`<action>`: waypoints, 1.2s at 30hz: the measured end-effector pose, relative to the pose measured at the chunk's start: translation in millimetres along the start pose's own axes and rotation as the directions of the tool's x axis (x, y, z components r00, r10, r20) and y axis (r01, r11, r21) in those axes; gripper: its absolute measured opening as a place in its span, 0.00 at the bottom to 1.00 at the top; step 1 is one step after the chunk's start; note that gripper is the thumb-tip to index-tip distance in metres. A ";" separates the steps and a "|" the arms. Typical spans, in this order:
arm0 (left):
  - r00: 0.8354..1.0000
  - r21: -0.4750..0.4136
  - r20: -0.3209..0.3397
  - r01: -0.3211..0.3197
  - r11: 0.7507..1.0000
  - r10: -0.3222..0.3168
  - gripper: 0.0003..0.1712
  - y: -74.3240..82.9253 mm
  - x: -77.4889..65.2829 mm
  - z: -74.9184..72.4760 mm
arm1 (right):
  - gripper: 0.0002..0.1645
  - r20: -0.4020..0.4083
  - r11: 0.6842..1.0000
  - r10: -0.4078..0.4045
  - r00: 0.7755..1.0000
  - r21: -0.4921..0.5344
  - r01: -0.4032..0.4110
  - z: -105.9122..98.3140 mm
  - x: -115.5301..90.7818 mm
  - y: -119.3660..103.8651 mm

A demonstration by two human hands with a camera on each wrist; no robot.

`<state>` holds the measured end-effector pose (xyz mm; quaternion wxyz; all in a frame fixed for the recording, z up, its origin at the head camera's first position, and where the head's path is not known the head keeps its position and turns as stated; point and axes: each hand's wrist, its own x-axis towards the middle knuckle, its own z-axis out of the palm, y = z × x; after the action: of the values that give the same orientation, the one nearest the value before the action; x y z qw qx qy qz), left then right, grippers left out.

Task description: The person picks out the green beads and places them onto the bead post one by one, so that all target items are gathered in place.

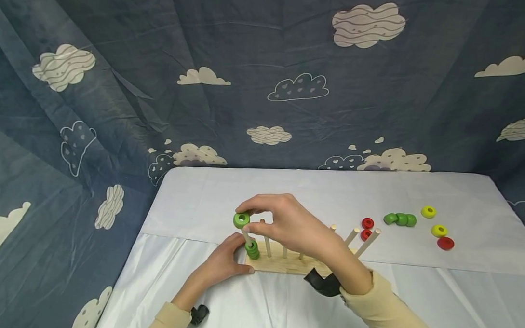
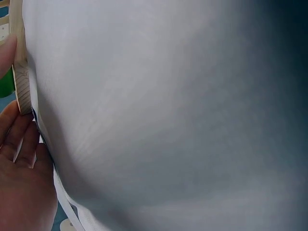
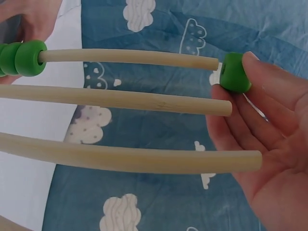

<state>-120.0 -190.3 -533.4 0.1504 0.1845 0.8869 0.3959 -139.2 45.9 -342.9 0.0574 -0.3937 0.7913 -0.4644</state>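
The right hand [image 1: 288, 226] pinches a green bead [image 3: 236, 76] just off the tip of the end peg [image 3: 130, 57], seemingly aligning them; the left hand [image 1: 222, 262], fingers extended, rests against the wooden base [image 1: 280, 266], probably steadying it.

This looks like a cloth-draped setting, room type unclear: dark cloud-print fabric [image 1: 247, 105] hangs behind and beside a white-covered table [image 1: 209, 196].

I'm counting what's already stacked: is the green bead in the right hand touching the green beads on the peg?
Apart. The right wrist view shows a bare length of wooden peg between the held green bead and the stacked green beads.
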 end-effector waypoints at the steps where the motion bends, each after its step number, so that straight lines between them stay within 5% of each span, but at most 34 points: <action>1: 1.000 0.003 0.000 0.002 1.000 -0.002 0.38 -0.1 -0.1 0.1 | 0.19 0.012 1.000 0.009 1.000 -0.005 -0.009 0.7 0.5 0.1; 22: 0.999 0.008 -0.003 0.036 0.999 -0.036 0.47 2.4 -0.7 0.4 | 0.20 0.132 0.993 0.044 0.990 -0.113 -0.029 6.1 4.2 -1.0; 36: 0.999 0.010 -0.010 0.036 0.999 -0.036 0.45 2.4 -1.1 0.4 | 0.20 0.115 0.981 0.065 0.991 -0.190 -0.042 3.8 3.2 -3.5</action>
<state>-118.3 -189.1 -531.7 0.1520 0.1672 0.8929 0.3895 -137.7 40.1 -341.4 0.0804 -0.4034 0.8367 -0.3616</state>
